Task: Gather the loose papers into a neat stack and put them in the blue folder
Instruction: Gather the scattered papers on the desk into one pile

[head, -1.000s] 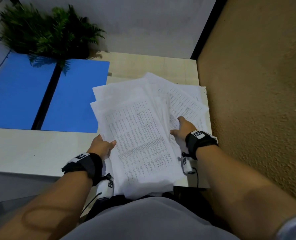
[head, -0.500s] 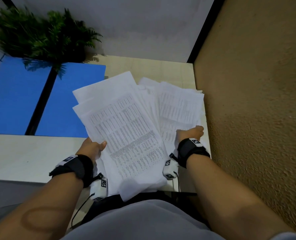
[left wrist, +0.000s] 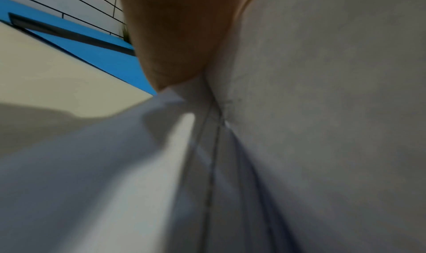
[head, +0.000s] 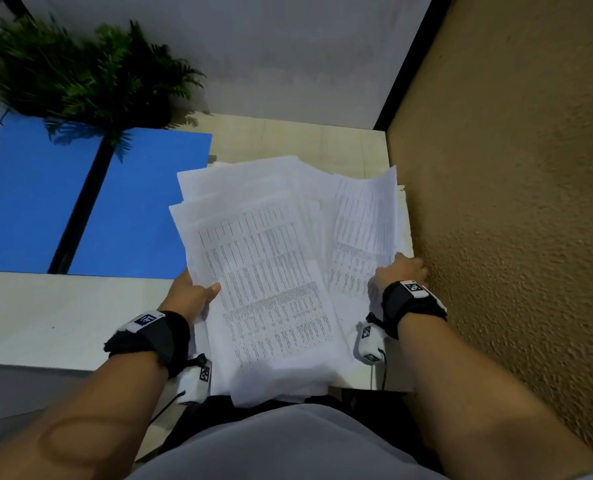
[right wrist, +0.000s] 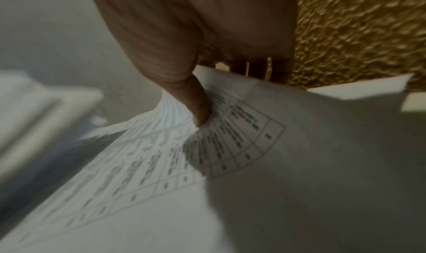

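Note:
A loose fan of white printed papers [head: 263, 271] lies over the near right part of the table [head: 63, 317], its lower end hanging past the front edge. My left hand [head: 192, 294] grips the left edge of the papers [left wrist: 299, 111], thumb on top. At the right side my right hand [head: 397, 271] pinches the sheets [right wrist: 230, 147], thumb pressed on the printed grid and fingers hidden beneath. The blue folder [head: 132, 209] lies open and flat at the left, its black spine [head: 80, 206] running down the middle; it also shows in the left wrist view as a blue folder [left wrist: 103, 56].
A potted fern [head: 80, 71] stands at the back left, its fronds over the folder's top edge. A rough brown wall [head: 513, 202] runs close along the table's right side. A grey wall [head: 270, 46] closes the back. My lap sits below the table's front edge.
The right hand slid from the middle of the sheets out to their right edge and took hold there. The right-hand sheets swung more upright, and the fan drew closer together.

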### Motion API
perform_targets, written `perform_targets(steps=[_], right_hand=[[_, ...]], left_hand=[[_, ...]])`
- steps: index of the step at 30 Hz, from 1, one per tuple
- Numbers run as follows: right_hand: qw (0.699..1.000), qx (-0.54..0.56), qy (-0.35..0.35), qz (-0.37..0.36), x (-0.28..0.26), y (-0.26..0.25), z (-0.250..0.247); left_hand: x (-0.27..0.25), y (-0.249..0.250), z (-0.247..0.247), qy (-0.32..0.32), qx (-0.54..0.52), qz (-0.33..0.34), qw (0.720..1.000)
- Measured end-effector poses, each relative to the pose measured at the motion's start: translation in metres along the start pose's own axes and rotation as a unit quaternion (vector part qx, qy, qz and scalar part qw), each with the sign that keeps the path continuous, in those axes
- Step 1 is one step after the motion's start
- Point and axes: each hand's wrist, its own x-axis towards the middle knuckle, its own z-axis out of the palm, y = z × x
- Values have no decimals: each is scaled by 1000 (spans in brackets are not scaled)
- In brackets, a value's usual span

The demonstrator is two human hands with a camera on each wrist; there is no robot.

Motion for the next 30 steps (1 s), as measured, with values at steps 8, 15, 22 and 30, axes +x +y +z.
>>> perform_targets(steps=[8,15,22,30], right_hand=[[995,-83,4,-57,-9,20,-8],[994,85,-9,-68,-17,24,1],[961,274,15,-45,-22,15,-17],[930,232,243,-149,-53,-2,-96]], left_hand=[[-7,64,20,-60,-56,54,995],[19,70,45,1,172,8,985],[15,59,38,9,39,1,999],[4,24,24,14,-1,-24,1000]])
